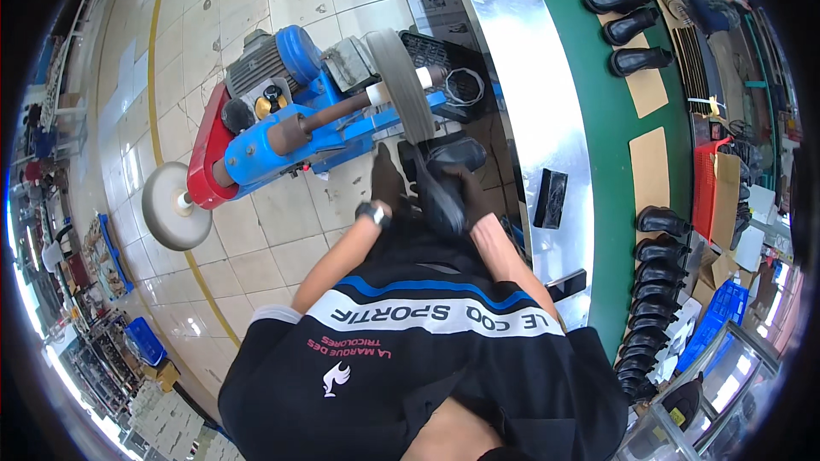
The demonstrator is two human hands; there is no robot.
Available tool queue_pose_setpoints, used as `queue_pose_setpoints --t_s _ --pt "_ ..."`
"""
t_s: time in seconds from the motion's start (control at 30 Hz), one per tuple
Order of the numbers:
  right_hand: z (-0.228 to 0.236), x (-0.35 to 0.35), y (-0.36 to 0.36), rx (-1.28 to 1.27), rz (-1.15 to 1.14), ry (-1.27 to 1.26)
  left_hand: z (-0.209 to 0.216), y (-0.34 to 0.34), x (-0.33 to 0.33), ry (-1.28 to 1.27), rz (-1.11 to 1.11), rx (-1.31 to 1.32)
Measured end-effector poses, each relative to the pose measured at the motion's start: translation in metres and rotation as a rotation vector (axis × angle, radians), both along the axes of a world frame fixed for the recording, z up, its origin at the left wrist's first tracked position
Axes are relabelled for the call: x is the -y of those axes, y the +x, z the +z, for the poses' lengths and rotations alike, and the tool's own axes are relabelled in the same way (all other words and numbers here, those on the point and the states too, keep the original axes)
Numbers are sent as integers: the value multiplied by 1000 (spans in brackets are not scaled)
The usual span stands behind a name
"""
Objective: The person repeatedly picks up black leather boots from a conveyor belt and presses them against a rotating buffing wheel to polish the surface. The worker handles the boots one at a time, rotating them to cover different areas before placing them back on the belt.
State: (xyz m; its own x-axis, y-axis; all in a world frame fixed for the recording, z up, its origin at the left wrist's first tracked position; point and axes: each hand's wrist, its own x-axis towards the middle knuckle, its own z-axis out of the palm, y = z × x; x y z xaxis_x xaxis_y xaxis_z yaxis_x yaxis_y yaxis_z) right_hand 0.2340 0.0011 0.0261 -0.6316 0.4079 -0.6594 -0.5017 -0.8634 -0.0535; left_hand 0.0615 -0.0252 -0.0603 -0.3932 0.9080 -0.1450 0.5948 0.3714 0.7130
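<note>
My right hand (pixel 470 194), in a dark glove, is closed round a black leather shoe (pixel 444 209). The shoe's upper end is close beneath the rim of a large grey buffing wheel (pixel 400 85); I cannot tell whether they touch. My left hand (pixel 387 179), also dark-gloved and with a watch at the wrist, is on the shoe's left side. Its fingers are stretched out and appear apart from the shoe. Just past my right fingers is another black shoe (pixel 459 154), partly hidden.
The blue polishing machine (pixel 256 158) stands ahead-left, with a white round wheel (pixel 177 205) at its other end. A metal ledge (pixel 547 111) on the right bears a black block (pixel 550 198). Beyond it, a green conveyor (pixel 611 162) carries several black shoes (pixel 662 282). A black crate (pixel 465 60) is behind the buffing wheel.
</note>
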Motion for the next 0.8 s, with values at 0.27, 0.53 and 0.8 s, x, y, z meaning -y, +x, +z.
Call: queue_pose_setpoints --t_s 0.27,0.53,0.8 --pt "-62 -40 -32 132 77 -6 -112 -13 -75 35 -31 1271" --pt "4 -4 6 314 469 85 40 -15 19 -154 343 1984" --pt "80 20 21 1177 1058 1239 77 6 46 77 125 575"
